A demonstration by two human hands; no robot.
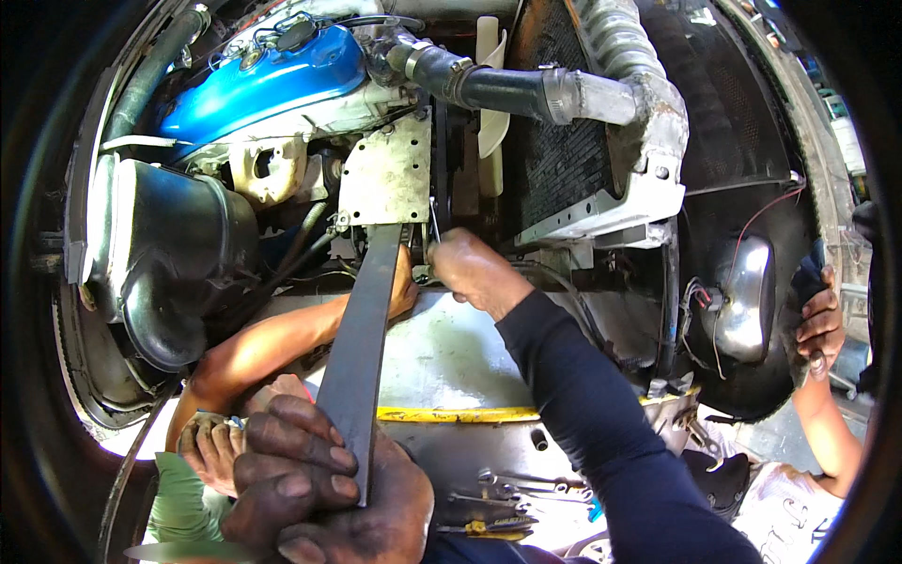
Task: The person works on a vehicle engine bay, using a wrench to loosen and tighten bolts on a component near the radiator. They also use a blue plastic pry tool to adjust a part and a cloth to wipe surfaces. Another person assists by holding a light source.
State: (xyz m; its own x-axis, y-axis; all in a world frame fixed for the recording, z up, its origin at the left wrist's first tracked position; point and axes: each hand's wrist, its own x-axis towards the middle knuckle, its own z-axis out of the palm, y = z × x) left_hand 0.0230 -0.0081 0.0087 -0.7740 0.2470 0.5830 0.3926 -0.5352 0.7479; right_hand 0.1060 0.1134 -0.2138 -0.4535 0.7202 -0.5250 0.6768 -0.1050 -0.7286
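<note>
Close to the lower edge, my left hand [324,484] is wrapped round the near end of a long flat metal bar [362,320]. The bar's far end meets a drilled metal plate [390,174] beside the engine. Just right of that end, my right hand [477,271], in a dark sleeve, is closed on a slim metal tool [434,218] standing against the plate's edge; its working end is unclear. Another person's arm [272,334] reaches in from the left, with that person's hand [404,285] behind the bar, partly hidden by it.
A blue valve cover [268,80] tops the engine at far left, above a black canister [178,254]. A radiator [564,141] and hose [507,92] stand right of centre. Several wrenches [536,489] lie below a yellow-edged panel [460,414]. Another person's hand [819,329] grips the right side.
</note>
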